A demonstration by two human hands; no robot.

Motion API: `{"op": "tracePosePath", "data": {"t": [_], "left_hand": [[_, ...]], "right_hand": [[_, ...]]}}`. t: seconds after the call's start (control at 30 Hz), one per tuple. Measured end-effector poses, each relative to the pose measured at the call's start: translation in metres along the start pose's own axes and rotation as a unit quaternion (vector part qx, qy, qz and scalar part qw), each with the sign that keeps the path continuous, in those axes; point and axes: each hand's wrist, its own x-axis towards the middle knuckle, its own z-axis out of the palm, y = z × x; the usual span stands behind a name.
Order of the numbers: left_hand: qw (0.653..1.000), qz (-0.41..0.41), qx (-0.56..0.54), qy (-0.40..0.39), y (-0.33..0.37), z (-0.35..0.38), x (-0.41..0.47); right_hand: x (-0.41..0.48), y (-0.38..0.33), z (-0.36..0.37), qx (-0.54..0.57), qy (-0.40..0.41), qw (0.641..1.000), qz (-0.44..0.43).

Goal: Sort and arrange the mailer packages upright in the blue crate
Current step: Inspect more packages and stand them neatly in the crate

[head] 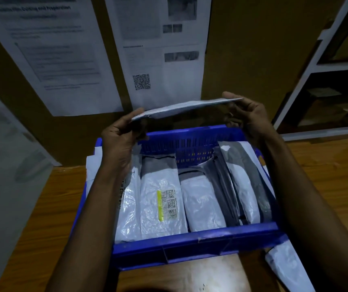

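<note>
Above the blue crate (196, 236), the left hand (118, 142) and the right hand (251, 119) each pinch one end of a flat mailer (185, 107), which could flop down flat if the crate, which looks nearly full in this dim light, has no room.

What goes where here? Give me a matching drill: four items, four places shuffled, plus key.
Items
1. thin mailer
2. mailer with the yellow-striped label
3. loose mailer
4. QR code sheet

Places
A. on the wooden table, right of the blue crate
B. on the wall behind
C. held between the left hand and the right hand, above the crate's far wall
D. inside the crate

Pairs: 1-C, 2-D, 3-A, 4-B
</note>
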Motion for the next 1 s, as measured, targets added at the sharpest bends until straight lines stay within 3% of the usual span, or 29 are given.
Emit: {"op": "tracePosePath", "data": {"t": [0.13,0.33,0.6,0.8,1.0], "left_hand": [[0.995,-0.003,0.079,0.059,0.001,0.003,-0.002],[0.99,0.031,0.123,0.065,0.002,0.0,-0.004],[0.992,-0.028,0.095,0.075,-0.004,0.001,0.002],[0.991,-0.016,0.114,0.075,-0.005,0.0,0.005],[0.989,-0.011,0.133,0.064,-0.005,-0.001,0.005]], "right_hand": [[0.001,0.004,0.0,-0.074,0.029,0.997,-0.014],[-0.003,-0.001,0.003,-0.102,0.05,0.993,-0.015],[0.001,0.008,0.009,-0.115,0.021,0.993,0.024],[0.002,0.011,0.005,-0.146,-0.013,0.988,0.043],[0.001,0.014,0.014,-0.175,0.035,0.984,0.008]]}}
